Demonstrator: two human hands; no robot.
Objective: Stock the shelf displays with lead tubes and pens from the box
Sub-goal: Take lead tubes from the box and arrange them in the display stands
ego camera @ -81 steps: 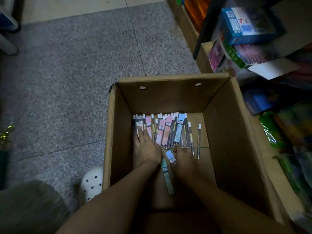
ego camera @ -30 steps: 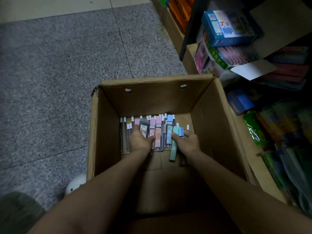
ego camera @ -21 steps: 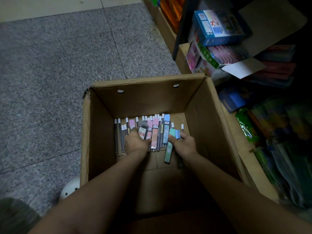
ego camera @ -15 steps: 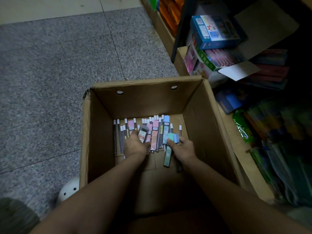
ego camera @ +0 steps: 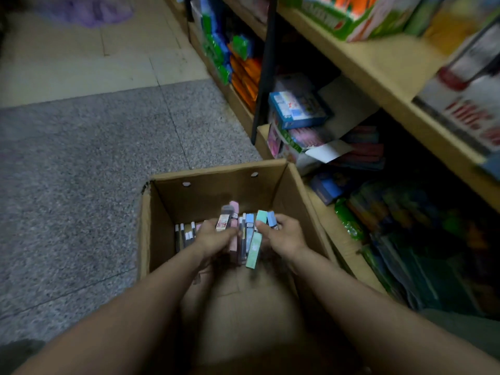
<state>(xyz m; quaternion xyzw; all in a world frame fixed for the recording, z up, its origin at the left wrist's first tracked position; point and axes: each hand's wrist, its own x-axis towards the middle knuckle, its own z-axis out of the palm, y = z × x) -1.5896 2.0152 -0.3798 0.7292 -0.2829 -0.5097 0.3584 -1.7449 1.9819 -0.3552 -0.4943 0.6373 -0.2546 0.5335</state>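
An open cardboard box (ego camera: 162, 201) stands on the floor in front of me. Both my hands are inside it, lifted off the bottom, and between them they grip a bundle of lead tubes (ego camera: 244, 234) in pink, blue, green and grey. My left hand (ego camera: 213, 236) curls round the bundle's left side. My right hand (ego camera: 284, 236) curls round its right side, and a long green tube (ego camera: 254, 251) hangs below the fingers. A few thin pens (ego camera: 185, 235) still lie on the box floor to the left.
Wooden shelves (ego camera: 378, 63) run along the right, packed with coloured packs and boxes. A blue box (ego camera: 296, 109) sits on an open carton just beyond the cardboard box. Grey speckled floor (ego camera: 81, 171) spreads to the left.
Both hands have closed on the spread-out tubes, gathered them into one bundle and raised it off the box floor. My head has tilted up, so more of the shelves shows.
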